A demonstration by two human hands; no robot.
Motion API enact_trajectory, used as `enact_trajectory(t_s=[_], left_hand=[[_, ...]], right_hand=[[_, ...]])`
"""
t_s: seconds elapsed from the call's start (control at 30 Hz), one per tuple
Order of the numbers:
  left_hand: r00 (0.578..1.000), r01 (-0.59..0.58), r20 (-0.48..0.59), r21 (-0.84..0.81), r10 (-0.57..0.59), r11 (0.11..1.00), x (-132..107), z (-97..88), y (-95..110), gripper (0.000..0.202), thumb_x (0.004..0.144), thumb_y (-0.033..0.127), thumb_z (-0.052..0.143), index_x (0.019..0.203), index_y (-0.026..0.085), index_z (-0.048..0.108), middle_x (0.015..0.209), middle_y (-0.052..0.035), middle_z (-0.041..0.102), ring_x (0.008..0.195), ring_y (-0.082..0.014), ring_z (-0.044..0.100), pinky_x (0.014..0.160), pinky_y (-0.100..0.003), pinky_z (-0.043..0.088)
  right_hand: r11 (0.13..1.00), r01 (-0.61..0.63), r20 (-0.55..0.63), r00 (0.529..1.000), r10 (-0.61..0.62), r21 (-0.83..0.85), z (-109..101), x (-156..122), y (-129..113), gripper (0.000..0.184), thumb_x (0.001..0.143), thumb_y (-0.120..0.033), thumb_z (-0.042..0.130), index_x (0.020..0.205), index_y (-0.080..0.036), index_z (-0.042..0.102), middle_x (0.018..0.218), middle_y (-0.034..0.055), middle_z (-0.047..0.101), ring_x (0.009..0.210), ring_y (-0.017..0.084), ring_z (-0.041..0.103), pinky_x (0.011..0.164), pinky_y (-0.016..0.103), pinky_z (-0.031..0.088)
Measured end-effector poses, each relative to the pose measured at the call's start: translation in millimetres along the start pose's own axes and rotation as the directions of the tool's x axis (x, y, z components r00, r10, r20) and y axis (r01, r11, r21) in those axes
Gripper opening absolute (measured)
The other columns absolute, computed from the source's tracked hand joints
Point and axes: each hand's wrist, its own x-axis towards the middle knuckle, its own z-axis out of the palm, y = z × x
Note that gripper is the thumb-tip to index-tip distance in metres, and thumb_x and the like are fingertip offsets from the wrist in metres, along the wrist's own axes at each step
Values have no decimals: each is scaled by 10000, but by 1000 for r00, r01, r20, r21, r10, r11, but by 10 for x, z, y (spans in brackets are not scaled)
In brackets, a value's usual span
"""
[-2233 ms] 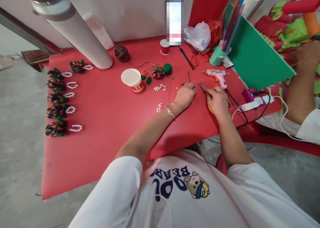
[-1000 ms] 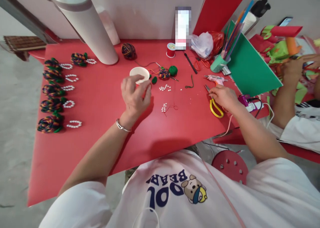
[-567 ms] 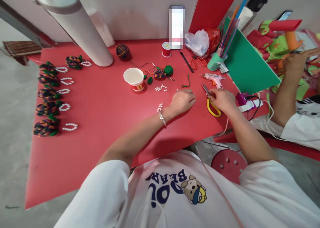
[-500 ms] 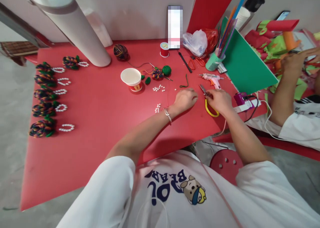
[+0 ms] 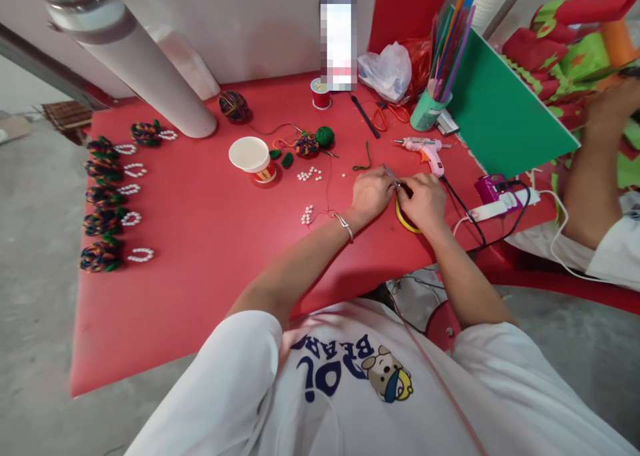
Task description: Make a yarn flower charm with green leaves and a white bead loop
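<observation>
My right hand [image 5: 425,203] grips yellow-handled scissors [image 5: 406,220], blades pointing away and leftward. Against the blades lies my left hand [image 5: 371,196], its fingers curled closed; what they pinch is too small to make out. A thin red thread [image 5: 327,188] runs over the table to my left wrist. Two small groups of white beads [image 5: 307,215] lie left of that hand. Beyond it are a piece of green yarn [image 5: 369,156], a multicoloured crocheted piece [image 5: 307,145] and a green yarn ball [image 5: 325,137]. A pink glue gun [image 5: 424,151] rests beyond my right hand.
A paper cup [image 5: 253,159], a yarn ball [image 5: 233,106] and a thread spool [image 5: 321,94] stand on the red table [image 5: 200,296]. Crocheted pieces with bead loops [image 5: 101,255] line the left side. A power strip [image 5: 493,209] and green board [image 5: 515,116] are right, near another person's arm [image 5: 587,176].
My right hand has brought the scissors leftward to my left hand, so the blades now meet its fingers. The whole view has shifted slightly.
</observation>
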Motion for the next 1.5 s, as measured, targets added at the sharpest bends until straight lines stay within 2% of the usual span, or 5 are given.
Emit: enact_trajectory(t_s=[0.33,0.5,0.7,1.23,1.5], left_hand=[[983,-20,-181,40,27,999,-190,-349,-259,270,1025,246,556,929,205,805,1034,-125,767,971,-259,692,848,-416,507],[752,191,-645,12,-138,981,-697,-1200,-1137,143,1034,337,624,966,258,721,1121,-76,728,1149,-272,614,995,-537,464],[638,313,-728,-53,-252,948,-1079,-1553,-1925,106,958,343,720,896,271,674,1217,-57,673,1217,-306,567,1057,-638,440],[670,153,-731,-31,-126,988,-1196,-1319,-1896,134,1030,336,626,1000,237,711,1290,-142,714,1257,-345,628,1062,-543,479],[922,-142,-371,-62,110,988,-1109,-756,-1450,263,1045,219,529,1107,173,781,1211,-152,733,1004,-229,723,847,-354,590]], right_hand=[[996,-22,-46,999,26,83,1,-36,10,364,1028,-356,545,1195,-199,827,1135,166,769,1105,357,615,914,455,478],[987,81,-174,983,-56,141,24,-27,-105,356,1063,-389,537,1200,-228,824,1281,166,753,1196,356,634,1008,486,495],[935,242,-14,969,-247,258,90,256,-721,315,1076,-326,553,1229,-248,817,1217,120,800,1167,305,697,1044,441,507],[955,289,56,955,-292,67,231,626,-1112,316,990,-166,580,1156,-162,848,1090,165,789,974,297,713,819,397,513],[690,483,-238,873,-425,540,-8,989,-1867,221,980,-196,618,1050,-228,825,1087,74,785,952,211,721,828,339,579]])
